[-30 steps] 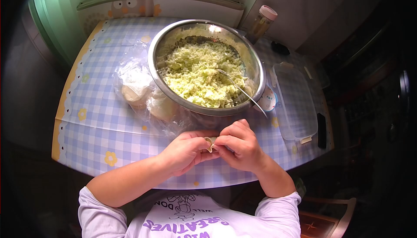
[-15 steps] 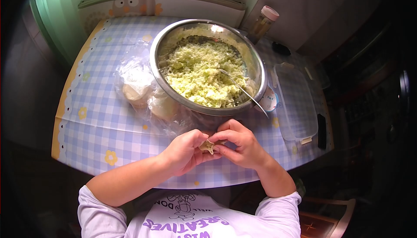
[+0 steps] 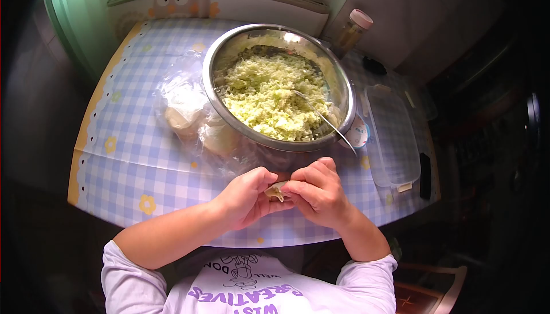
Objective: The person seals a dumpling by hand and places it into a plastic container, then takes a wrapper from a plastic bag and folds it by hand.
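Observation:
Between my two hands, over the near edge of the table, is a small dumpling (image 3: 277, 192) of pale dough, its edge partly gathered. My left hand (image 3: 250, 197) cradles it from the left, thumb up and fingers beneath. Pinching the dough edge from the right is my right hand (image 3: 318, 192), whose fingertips partly hide it. Beyond the hands a large steel bowl (image 3: 212, 103) holds chopped pale-green filling (image 3: 269, 93). A thin metal utensil handle (image 3: 329, 122) leans out of the filling over the bowl's right rim.
Left of the bowl, a clear plastic bag (image 3: 186, 93) covers round dough wrappers (image 3: 220, 137). On the right lie a clear plastic tray (image 3: 392, 139), a round lid-like item (image 3: 358, 133) and a dark strip (image 3: 424, 176). A pink-lidded jar (image 3: 353, 32) stands behind. A checked cloth (image 3: 137, 171) covers the table.
My right fingers have closed further over the dumpling's edge, so less of its opening shows. The whole view has shifted slightly; bowl and bag stay in place.

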Demonstrator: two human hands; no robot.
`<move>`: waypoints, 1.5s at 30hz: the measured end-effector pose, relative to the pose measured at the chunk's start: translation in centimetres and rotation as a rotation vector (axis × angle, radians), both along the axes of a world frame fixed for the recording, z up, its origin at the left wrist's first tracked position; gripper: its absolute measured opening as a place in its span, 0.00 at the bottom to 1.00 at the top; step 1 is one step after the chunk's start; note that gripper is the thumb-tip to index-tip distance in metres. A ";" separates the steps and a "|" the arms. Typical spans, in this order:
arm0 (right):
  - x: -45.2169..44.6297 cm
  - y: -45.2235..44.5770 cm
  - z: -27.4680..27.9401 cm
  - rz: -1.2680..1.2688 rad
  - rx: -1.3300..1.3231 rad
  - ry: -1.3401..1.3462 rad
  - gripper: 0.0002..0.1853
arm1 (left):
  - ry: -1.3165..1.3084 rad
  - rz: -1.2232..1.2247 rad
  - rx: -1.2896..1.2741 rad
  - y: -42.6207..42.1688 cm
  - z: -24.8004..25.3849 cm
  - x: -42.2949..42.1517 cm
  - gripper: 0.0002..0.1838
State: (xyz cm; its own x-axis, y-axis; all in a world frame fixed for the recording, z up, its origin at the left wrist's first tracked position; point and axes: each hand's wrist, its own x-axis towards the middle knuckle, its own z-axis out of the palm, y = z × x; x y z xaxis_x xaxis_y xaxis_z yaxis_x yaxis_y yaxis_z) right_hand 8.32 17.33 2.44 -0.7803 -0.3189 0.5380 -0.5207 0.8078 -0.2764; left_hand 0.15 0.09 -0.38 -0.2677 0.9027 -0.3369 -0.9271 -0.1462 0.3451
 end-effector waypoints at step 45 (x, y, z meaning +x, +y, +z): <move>-0.1 -0.3 0.0 0.015 -0.111 -0.168 0.10 | 0.073 -0.057 0.119 0.1 -0.4 0.5 0.21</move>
State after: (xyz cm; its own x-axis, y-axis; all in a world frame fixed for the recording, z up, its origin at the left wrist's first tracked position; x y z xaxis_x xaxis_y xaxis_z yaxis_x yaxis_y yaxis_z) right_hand 8.18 17.08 2.44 -0.8577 -0.2772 0.4330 -0.4714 0.7600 -0.4474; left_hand 0.63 0.18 -0.81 -0.2349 0.9494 -0.2084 -0.9083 -0.1380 0.3950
